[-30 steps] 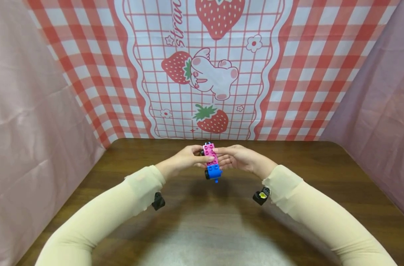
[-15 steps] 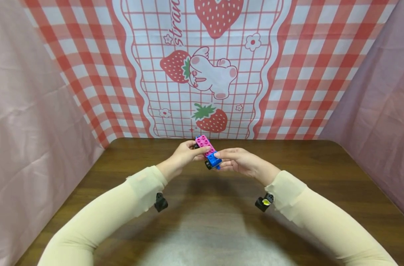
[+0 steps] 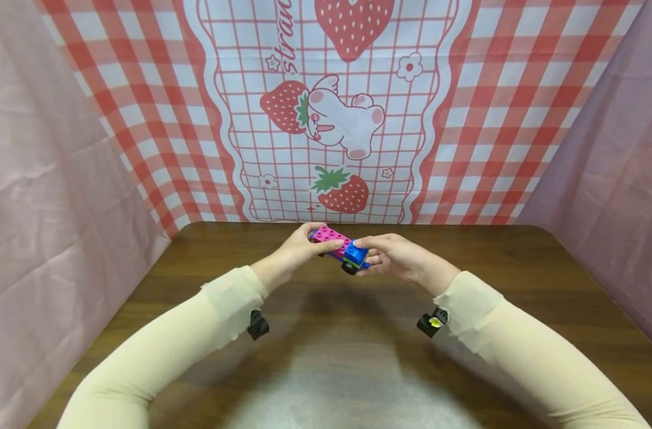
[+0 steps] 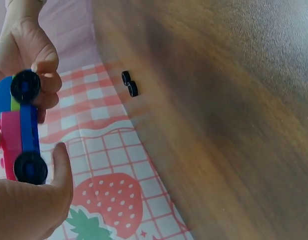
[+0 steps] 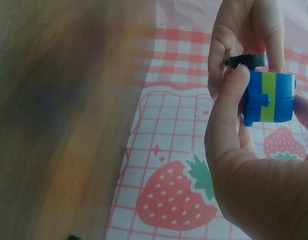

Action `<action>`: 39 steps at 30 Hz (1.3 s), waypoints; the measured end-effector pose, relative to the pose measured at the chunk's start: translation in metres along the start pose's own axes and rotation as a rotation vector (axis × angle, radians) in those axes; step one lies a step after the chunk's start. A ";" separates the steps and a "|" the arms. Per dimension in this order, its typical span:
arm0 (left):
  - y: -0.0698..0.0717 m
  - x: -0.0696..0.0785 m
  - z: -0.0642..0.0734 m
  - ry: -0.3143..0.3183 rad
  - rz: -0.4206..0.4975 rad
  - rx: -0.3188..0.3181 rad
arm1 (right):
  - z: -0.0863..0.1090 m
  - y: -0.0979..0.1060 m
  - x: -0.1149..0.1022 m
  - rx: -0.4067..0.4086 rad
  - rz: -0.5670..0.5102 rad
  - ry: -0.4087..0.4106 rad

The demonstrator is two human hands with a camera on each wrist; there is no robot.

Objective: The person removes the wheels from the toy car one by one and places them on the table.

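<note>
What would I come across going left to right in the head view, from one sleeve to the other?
Left sleeve, left camera, pink block, blue block, right camera, right sleeve.

Red-and-white checked cloth [image 3: 503, 89] fills the far side, gingham left and right, a wavy-edged grid panel in the middle! There's a white cartoon animal [image 3: 353, 126] lying sideways on it, red lettering [image 3: 286, 42] to the left, plump strawberries among the lines. Pink drape [image 3: 47, 179] at left, mauve drape [image 3: 610, 143] at right, and the brown wooden table [image 3: 524, 256] gleams pale at its near side.
</note>
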State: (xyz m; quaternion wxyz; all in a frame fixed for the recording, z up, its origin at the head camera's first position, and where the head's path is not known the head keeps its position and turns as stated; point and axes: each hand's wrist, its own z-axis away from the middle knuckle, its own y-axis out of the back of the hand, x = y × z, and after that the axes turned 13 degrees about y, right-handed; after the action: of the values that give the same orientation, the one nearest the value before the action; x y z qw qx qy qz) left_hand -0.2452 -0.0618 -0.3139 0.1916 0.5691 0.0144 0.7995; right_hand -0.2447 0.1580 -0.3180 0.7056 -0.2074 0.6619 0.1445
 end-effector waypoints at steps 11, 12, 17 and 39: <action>0.003 0.003 0.002 -0.178 -0.168 -0.159 | -0.001 0.004 -0.004 -0.006 0.037 -0.035; 0.003 0.004 0.003 -0.185 -0.176 -0.169 | -0.001 0.005 -0.005 -0.007 0.037 -0.039; -0.001 0.007 0.004 -0.199 -0.231 -0.159 | -0.002 0.005 -0.005 -0.001 0.031 -0.062; -0.011 0.004 0.009 -0.118 -0.144 -0.116 | 0.005 0.013 -0.010 -0.130 -0.074 -0.035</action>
State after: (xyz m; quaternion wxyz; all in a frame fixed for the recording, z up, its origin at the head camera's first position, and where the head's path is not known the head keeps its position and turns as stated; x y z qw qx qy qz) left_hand -0.2349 -0.0523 -0.3097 0.2820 0.6005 -0.0024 0.7483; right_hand -0.2474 0.1726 -0.3091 0.7072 -0.2745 0.6305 0.1645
